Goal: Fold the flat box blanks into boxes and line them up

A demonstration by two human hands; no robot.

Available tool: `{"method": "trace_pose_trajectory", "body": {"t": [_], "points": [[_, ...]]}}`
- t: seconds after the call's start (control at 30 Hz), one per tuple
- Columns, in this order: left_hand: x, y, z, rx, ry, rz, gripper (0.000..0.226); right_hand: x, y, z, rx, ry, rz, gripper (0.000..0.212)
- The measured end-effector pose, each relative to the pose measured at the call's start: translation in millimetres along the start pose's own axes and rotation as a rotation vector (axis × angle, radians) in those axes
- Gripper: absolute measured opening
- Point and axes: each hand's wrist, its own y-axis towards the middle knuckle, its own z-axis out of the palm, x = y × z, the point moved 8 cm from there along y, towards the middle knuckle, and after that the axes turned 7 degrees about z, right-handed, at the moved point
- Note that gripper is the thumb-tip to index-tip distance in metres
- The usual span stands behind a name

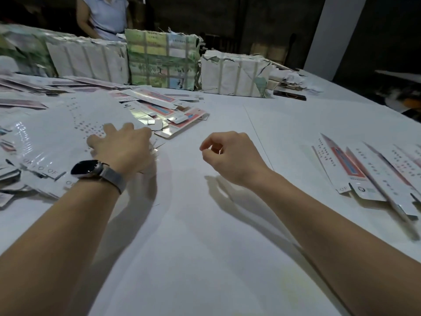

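A fanned stack of flat white box blanks (61, 133) with glossy faces lies at the left of the white table (205, 224). My left hand (123, 147), a watch on its wrist, rests on the near edge of that stack with its fingers spread over the blanks. My right hand (227, 153) hovers above the table's middle, fingers loosely curled, holding nothing. Several folded long boxes (373, 172) with red and white print lie side by side at the right.
A loose heap of red-printed blanks (168, 108) lies behind my left hand. Strapped paper-wrapped bundles (159, 58) stand along the far edge. A person in a light top (102, 17) stands behind them. The table's right edge (364, 99) drops to a dark floor.
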Motion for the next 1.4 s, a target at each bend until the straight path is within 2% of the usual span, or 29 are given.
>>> {"method": "trace_pose_trajectory", "body": {"t": [0.13, 0.23, 0.4, 0.53, 0.67, 0.77, 0.83, 0.9, 0.97, 1.17, 1.23, 1.3, 1.37, 1.4], "points": [[4, -1, -26, -0.239, -0.120, 0.015, 0.047, -5, 1, -1, -0.009, 0.029, 0.018, 0.012], [3, -5, -45, -0.332, -0.193, 0.036, 0.056, -6, 1, -6, -0.027, 0.064, 0.027, 0.012], [-8, -21, -73, -0.450, -0.109, 0.007, 0.036, -4, 2, -15, -0.076, 0.113, 0.020, 0.013], [-34, -39, -94, -0.643, -0.102, 0.142, 0.022, -8, 4, -27, -0.183, 0.207, 0.014, 0.014], [-54, -49, -99, -0.677, -0.250, 0.294, 0.022, -10, 3, -41, -0.288, 0.371, -0.029, 0.016], [-75, -49, -94, -0.542, -0.676, 0.465, 0.021, -4, -1, -53, -0.323, 0.545, -0.122, 0.034], [-88, -48, -87, -0.391, -0.995, 0.538, 0.020, 0, -5, -61, -0.379, 0.544, -0.170, 0.041], [-96, -45, -76, -0.241, -1.209, 0.559, 0.023, 3, -10, -69, -0.452, 0.505, -0.201, 0.047], [-100, -43, -61, -0.106, -1.388, 0.530, 0.027, 4, -14, -74, -0.488, 0.433, -0.229, 0.046], [-116, -44, -19, 0.253, -1.979, 0.288, 0.038, 1, -9, -68, -0.403, 0.281, -0.138, 0.043], [-124, -50, -11, 0.408, -2.113, 0.231, 0.040, 0, -9, -67, -0.399, 0.234, -0.110, 0.035], [-130, -56, -9, 0.499, -2.173, 0.243, 0.043, -2, -8, -67, -0.382, 0.217, -0.087, 0.026], [-132, -57, -7, 0.475, -2.128, 0.256, 0.042, -3, -6, -64, -0.338, 0.262, -0.063, 0.017], [-131, -56, -6, 0.433, -2.078, 0.257, 0.049, -4, -5, -64, -0.320, 0.292, -0.052, 0.011]]}}
